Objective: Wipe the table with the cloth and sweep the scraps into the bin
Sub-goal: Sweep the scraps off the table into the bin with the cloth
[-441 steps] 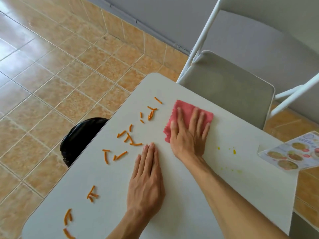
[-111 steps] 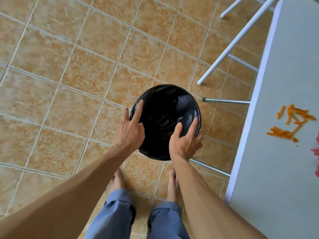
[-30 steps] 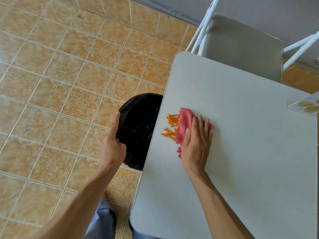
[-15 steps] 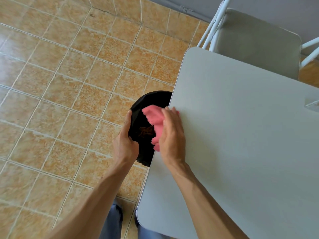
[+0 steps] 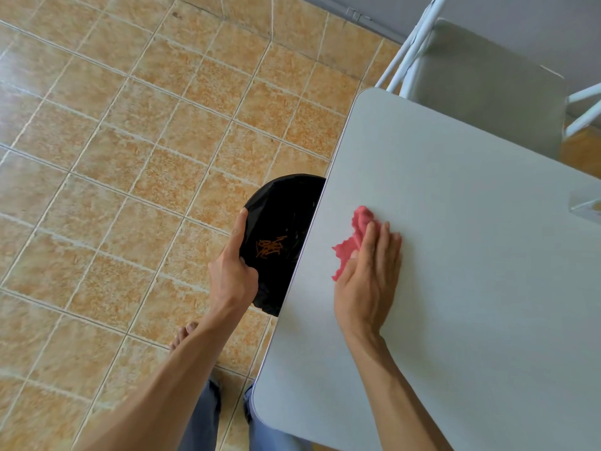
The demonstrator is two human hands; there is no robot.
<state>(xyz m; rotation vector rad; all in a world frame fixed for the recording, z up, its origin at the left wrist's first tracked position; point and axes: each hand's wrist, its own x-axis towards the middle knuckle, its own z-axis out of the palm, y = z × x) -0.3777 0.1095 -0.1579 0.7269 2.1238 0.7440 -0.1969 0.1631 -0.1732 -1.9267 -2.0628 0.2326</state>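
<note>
- right hand (image 5: 369, 275) flat, fingers spread, pressing pink cloth (image 5: 353, 242) onto table (image 5: 455, 304) near its left edge.
- left hand (image 5: 232, 275) gripping bin (image 5: 286, 219) rim; orange scraps (image 5: 269, 247) lie inside.
- cloth looks soft, light, bunches easily; best held under a flat palm.

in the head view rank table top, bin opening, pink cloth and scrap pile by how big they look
1. table top
2. bin opening, partly hidden under the table edge
3. pink cloth, partly under the right hand
4. scrap pile
</note>
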